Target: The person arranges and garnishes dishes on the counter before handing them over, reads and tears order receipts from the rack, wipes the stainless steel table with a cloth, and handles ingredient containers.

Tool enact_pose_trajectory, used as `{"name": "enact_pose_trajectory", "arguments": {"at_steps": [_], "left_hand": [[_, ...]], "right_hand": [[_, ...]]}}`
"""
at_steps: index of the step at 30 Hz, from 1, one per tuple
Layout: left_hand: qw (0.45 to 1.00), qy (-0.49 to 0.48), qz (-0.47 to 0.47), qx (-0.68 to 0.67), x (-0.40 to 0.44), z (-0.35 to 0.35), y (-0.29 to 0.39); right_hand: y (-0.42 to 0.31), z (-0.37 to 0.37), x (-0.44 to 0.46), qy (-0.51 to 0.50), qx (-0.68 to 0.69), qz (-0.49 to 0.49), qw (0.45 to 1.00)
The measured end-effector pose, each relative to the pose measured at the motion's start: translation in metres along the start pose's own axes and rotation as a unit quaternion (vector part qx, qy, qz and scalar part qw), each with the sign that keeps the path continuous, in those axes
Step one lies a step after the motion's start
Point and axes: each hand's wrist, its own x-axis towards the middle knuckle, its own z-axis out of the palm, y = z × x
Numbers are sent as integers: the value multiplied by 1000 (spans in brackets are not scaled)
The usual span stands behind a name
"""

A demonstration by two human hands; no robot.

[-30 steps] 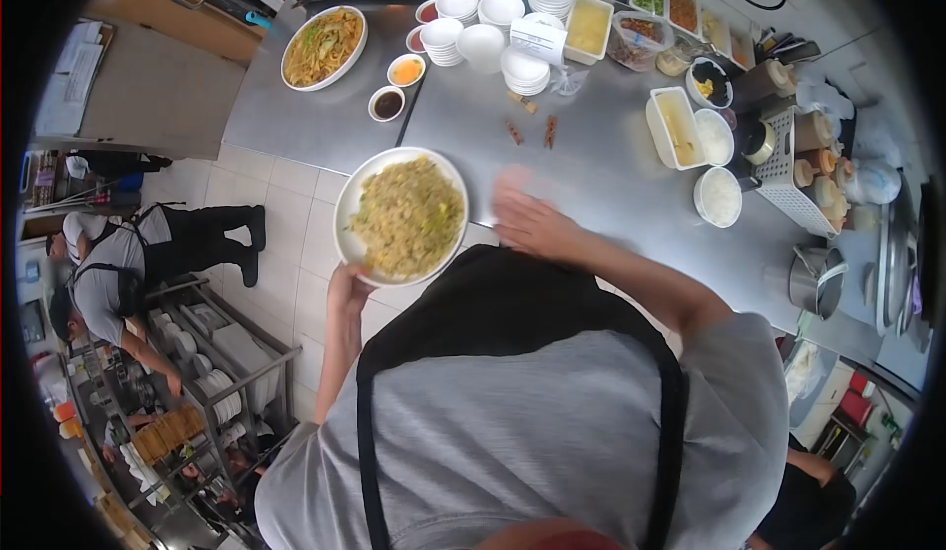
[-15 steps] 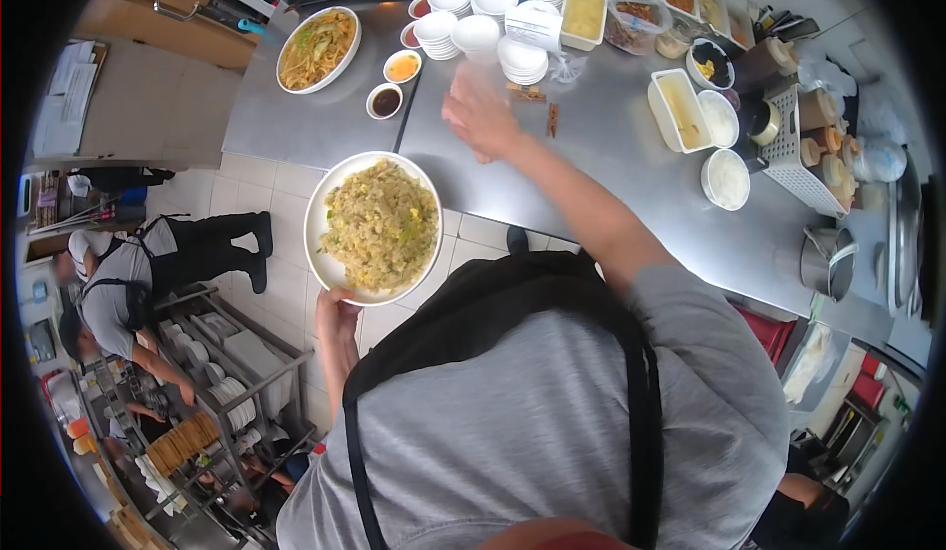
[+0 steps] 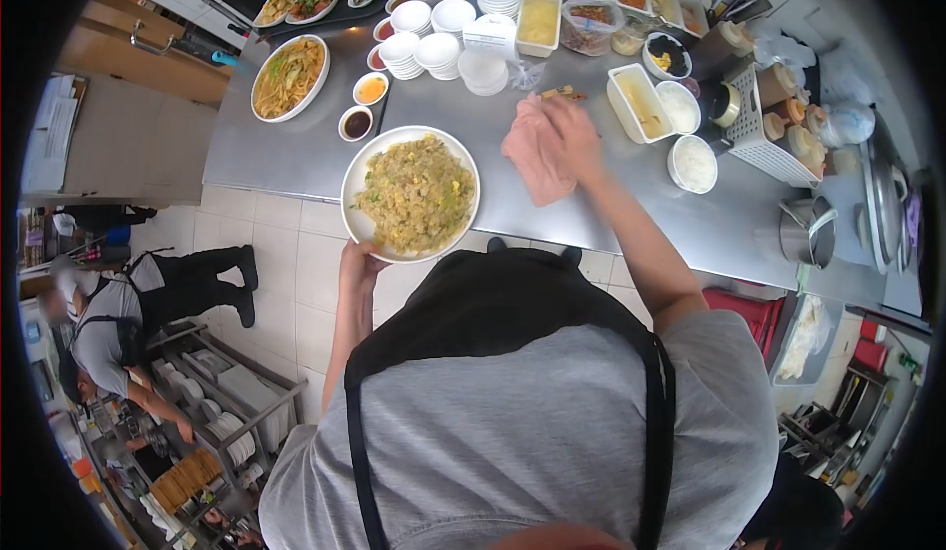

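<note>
My left hand point(image 3: 361, 266) grips the lower left rim of a round white plate point(image 3: 357, 223) heaped with fried rice point(image 3: 414, 195). The plate is at the steel counter's front edge. Over the counter, my right hand point(image 3: 576, 136) is closed on a pink cloth point(image 3: 537, 151), which hangs to the left of the fingers. Wooden clothespins point(image 3: 562, 93) lie just beyond that hand. Behind the cloth stand stacks of small white bowls point(image 3: 483, 72).
A noodle plate point(image 3: 290, 79) and sauce cups point(image 3: 355, 123) sit at the counter's left. Rice bowls point(image 3: 693, 165), a yellow-filled tub point(image 3: 641, 104) and a bottle basket point(image 3: 774, 141) stand right. Another person point(image 3: 108, 338) bends by a dish rack point(image 3: 232, 402).
The pink cloth now shows in my right hand, which has moved right over the counter. My left hand has shifted the rice plate slightly right and up since half a second ago.
</note>
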Motion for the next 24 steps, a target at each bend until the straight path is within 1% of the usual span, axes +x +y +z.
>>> {"name": "enact_pose_trajectory", "arguments": {"at_steps": [1,2,4,5,7,8,9,10,11,12,13,14,15,16,18,19,20,21,22,24], "left_hand": [[1000,-4,0,0,7,9,2],[1000,-9,1,4,13,19,4],[1000,-17,4,2,24,34,11],[1000,-19,8,1,34,34,11],[999,-24,36,-12,52,34,12],[999,0,43,-14,58,32,12],[999,0,45,-14,58,33,16],[997,6,77,-17,55,34,22],[994,12,108,-21,51,33,28],[991,43,130,-6,41,41,38],[991,44,129,-6,39,39,45],[982,64,173,31,39,34,51],[970,83,217,69,39,31,57],[970,88,218,61,37,30,61],[970,88,211,87,41,25,59],[969,85,204,113,43,23,56],[969,85,203,113,45,23,52],[971,81,189,123,46,25,47],[973,76,174,134,48,27,43],[970,76,170,153,50,28,38]], "right_hand": [[4,-11,10,75,21,38,996],[16,-11,20,75,19,38,996],[42,-7,44,31,-70,91,993],[52,0,51,35,-71,88,993],[59,9,62,-53,-157,121,979],[65,10,65,-49,-157,120,979],[61,3,70,-98,-173,128,972],[55,-4,72,-149,-189,135,961],[51,-9,72,-151,-188,134,961],[47,-14,72,-128,-177,159,963],[42,-21,73,-105,-166,182,963],[34,-27,71,-107,-167,180,963],[22,-36,66,-58,-86,117,988],[9,-44,60,-8,-3,53,999],[-23,-48,51,-42,16,-64,997],[-46,-43,42,-107,126,17,986],[-68,-36,36,-167,233,96,953],[-77,-26,29,-182,213,-63,958],[-88,-19,24,-191,188,-220,938],[-115,-18,16,-205,148,-280,926]]}}
